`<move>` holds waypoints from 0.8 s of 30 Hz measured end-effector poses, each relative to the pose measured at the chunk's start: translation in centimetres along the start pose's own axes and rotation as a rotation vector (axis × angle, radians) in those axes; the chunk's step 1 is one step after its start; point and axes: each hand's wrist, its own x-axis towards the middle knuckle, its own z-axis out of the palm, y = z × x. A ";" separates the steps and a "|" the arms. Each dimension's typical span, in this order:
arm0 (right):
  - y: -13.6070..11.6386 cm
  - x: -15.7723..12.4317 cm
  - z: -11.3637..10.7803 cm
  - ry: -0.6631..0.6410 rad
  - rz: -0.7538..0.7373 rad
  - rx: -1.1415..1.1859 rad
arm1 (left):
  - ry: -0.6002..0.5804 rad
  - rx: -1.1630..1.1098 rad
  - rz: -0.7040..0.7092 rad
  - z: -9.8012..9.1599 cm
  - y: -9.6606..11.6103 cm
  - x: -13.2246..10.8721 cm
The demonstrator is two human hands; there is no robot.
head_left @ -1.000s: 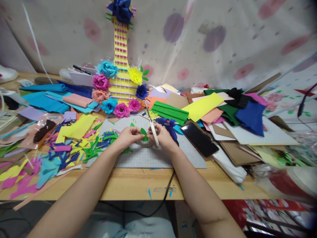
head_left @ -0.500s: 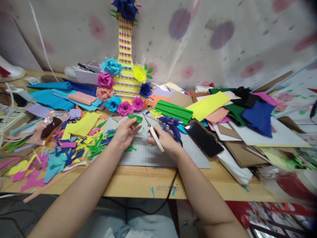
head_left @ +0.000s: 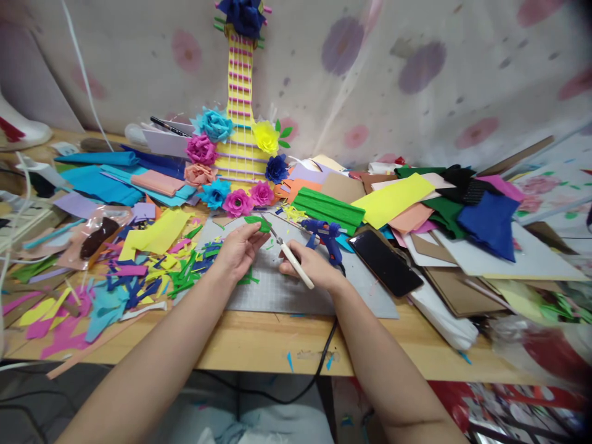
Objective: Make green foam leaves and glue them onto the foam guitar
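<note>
My left hand (head_left: 241, 251) pinches a small leaf-shaped piece of green paper (head_left: 256, 222) between thumb and fingers. My right hand (head_left: 308, 266) grips a pair of scissors (head_left: 296, 264) with white handles. Their blades point up and left and meet the edge of the green paper; whether they are cutting into it is too small to tell. Both hands are above a grey cutting mat (head_left: 296, 302). Behind them a yellow paper guitar (head_left: 241, 105) leans upright, with paper flowers around its lower body and a dark blue one at its top.
A blue glue gun (head_left: 326, 234) lies just beyond my right hand, its black cable running over the table edge. A phone (head_left: 385, 262) is at the right. Colourful paper scraps (head_left: 152, 271) cover the left side; folded green crepe paper (head_left: 329, 208) and cardboard pile up behind and right.
The scissors' blades have closed and come up against the green paper. The paper has turned a little in my left hand. The whole view has shifted slightly.
</note>
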 end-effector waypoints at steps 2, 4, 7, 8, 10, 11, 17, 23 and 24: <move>0.0 0.0 0.1 0.001 0.000 0.042 | -0.001 0.002 -0.006 0.1 0.0 -0.1; 0.2 0.0 0.1 0.012 0.001 0.082 | 0.001 -0.005 -0.010 0.2 0.0 -0.1; 0.4 0.0 0.1 0.021 0.004 0.112 | 0.000 -0.021 -0.013 0.2 0.0 -0.1; 0.5 0.1 0.1 0.019 0.006 0.111 | -0.002 -0.027 -0.013 0.2 0.0 -0.1; 0.6 0.1 0.1 0.017 0.007 0.099 | -0.010 -0.038 -0.014 0.1 0.0 0.0; 0.6 0.1 0.1 0.019 0.004 0.092 | -0.015 -0.042 -0.013 0.1 -0.1 0.0; 0.7 0.2 0.2 0.039 -0.013 0.088 | -0.018 -0.065 -0.016 -0.1 -0.2 0.1; 0.5 0.3 0.1 0.070 -0.020 0.131 | -0.012 -0.059 -0.010 -0.1 -0.2 0.2; 0.5 0.3 0.1 0.072 -0.021 0.138 | -0.011 -0.054 -0.009 -0.2 -0.2 0.3</move>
